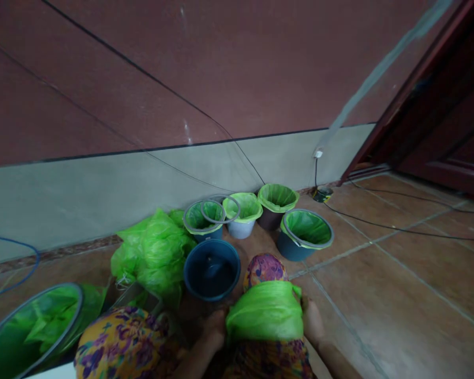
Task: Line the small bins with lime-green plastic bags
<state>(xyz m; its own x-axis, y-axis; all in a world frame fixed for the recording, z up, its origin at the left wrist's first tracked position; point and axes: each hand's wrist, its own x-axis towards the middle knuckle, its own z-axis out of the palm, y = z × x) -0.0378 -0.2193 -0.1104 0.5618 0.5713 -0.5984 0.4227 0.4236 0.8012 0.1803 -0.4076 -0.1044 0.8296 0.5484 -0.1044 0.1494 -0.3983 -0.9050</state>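
A bright green plastic bag [265,311] lies spread across my right thigh, below a flowered knee [265,268]. My left hand [216,322] grips the bag's left edge; its fingers are dim and partly hidden. At the opposite edge, my right hand [313,318] is closed on the bag near a bunched corner. Just beyond my left hand stands a dark blue bucket [212,269] with no liner. A heap of loose green bags [154,245] lies to its left.
Lined buckets stand along the wall: a blue one [206,235], a white one [240,229], a brown one [269,218] and a blue one [296,250]. Grey rings [237,217] rest on two. A large bin [81,305] stands left. Cables [395,228] cross the floor right.
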